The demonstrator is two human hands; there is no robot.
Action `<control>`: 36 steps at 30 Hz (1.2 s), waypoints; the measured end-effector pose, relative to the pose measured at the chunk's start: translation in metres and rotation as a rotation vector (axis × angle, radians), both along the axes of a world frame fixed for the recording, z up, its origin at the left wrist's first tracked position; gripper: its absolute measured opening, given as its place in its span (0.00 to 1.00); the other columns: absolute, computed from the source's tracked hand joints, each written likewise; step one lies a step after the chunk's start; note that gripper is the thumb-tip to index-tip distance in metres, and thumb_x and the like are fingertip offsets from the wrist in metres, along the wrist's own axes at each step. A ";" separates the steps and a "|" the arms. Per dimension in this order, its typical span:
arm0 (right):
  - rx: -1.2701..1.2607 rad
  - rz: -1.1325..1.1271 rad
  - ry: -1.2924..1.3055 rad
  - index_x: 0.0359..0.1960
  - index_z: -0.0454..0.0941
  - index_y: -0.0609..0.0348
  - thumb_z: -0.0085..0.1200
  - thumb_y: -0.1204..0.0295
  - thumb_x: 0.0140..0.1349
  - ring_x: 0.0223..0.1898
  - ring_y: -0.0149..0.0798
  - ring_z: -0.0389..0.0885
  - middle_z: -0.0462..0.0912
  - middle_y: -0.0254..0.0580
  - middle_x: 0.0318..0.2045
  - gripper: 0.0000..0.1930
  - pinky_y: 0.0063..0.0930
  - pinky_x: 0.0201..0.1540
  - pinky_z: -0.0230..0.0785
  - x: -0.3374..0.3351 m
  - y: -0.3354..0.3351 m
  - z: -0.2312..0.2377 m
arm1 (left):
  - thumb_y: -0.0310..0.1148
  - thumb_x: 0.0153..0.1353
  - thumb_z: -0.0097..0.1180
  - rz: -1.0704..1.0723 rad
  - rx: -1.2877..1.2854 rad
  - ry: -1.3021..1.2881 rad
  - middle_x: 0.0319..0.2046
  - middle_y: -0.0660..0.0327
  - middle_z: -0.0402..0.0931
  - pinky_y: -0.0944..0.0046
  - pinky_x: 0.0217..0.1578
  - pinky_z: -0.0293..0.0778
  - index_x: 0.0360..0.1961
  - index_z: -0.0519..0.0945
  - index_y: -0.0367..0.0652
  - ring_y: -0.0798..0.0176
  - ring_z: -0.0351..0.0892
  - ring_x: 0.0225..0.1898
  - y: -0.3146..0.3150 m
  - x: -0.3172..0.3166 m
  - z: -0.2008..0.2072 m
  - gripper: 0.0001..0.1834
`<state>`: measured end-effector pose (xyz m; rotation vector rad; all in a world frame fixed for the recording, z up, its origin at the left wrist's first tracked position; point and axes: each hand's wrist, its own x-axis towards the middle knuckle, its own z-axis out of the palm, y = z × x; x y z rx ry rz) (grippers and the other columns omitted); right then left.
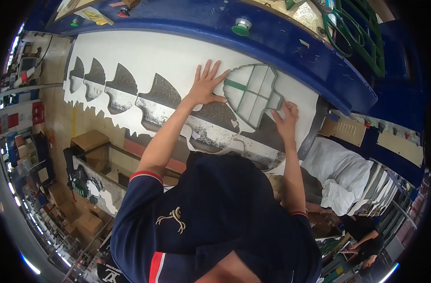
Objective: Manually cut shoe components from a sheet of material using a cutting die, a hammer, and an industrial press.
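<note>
Spreading wide on the white sheet, the left hand's fingers hold nothing, index tip and thumb against the green-edged cutting frame's left rim. The right hand's fingers curl by its lower-right edge; whether they grip, I cannot tell. Bare sheet separates the frame from the blue beam above; cut-out gaps crowd below. Its scalloped curve faces left, narrow tab right; its long axis is unclear.
</note>
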<state>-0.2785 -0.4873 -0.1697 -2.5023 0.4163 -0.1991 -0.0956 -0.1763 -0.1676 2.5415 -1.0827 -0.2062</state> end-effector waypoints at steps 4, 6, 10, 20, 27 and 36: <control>0.000 0.001 -0.040 0.57 0.78 0.57 0.68 0.61 0.54 0.55 0.44 0.67 0.70 0.38 0.52 0.28 0.42 0.59 0.54 -0.003 -0.003 -0.008 | 0.66 0.40 0.68 0.007 -0.009 0.013 0.76 0.54 0.40 0.33 0.71 0.30 0.74 0.56 0.67 0.43 0.30 0.77 -0.003 0.000 0.005 0.59; 0.002 -0.008 -0.038 0.57 0.77 0.57 0.68 0.61 0.54 0.56 0.44 0.66 0.69 0.38 0.53 0.29 0.42 0.59 0.54 -0.004 -0.001 -0.006 | 0.65 0.39 0.69 0.015 -0.022 0.014 0.76 0.54 0.40 0.33 0.71 0.30 0.74 0.57 0.66 0.43 0.31 0.77 -0.002 -0.004 0.005 0.59; 0.005 -0.006 -0.017 0.58 0.76 0.57 0.68 0.60 0.54 0.57 0.44 0.66 0.69 0.39 0.54 0.30 0.43 0.60 0.53 -0.003 0.000 -0.007 | 0.61 0.39 0.71 0.020 -0.044 0.032 0.76 0.54 0.40 0.34 0.71 0.31 0.73 0.57 0.63 0.43 0.31 0.77 0.000 -0.005 0.009 0.59; 0.189 -0.194 -0.263 0.56 0.78 0.57 0.59 0.73 0.62 0.41 0.38 0.77 0.77 0.42 0.44 0.19 0.27 0.44 0.70 -0.043 0.020 0.036 | 0.34 0.58 0.61 0.275 -0.467 0.156 0.27 0.55 0.77 0.50 0.37 0.71 0.28 0.79 0.43 0.47 0.77 0.34 0.047 -0.148 0.017 0.07; 0.423 -0.009 -0.445 0.38 0.82 0.62 0.57 0.70 0.65 0.26 0.37 0.77 0.82 0.42 0.29 0.08 0.27 0.33 0.70 -0.006 0.126 0.099 | 0.34 0.54 0.61 0.186 -0.418 -0.277 0.22 0.60 0.73 0.56 0.28 0.71 0.21 0.78 0.46 0.55 0.75 0.27 0.055 -0.206 -0.023 0.08; 0.441 -0.009 -0.552 0.28 0.85 0.61 0.53 0.54 0.68 0.22 0.38 0.83 0.83 0.44 0.19 0.21 0.29 0.28 0.71 0.037 0.212 0.164 | 0.33 0.55 0.60 0.209 -0.416 -0.292 0.21 0.57 0.76 0.54 0.28 0.73 0.20 0.79 0.43 0.52 0.76 0.26 0.041 -0.218 0.003 0.09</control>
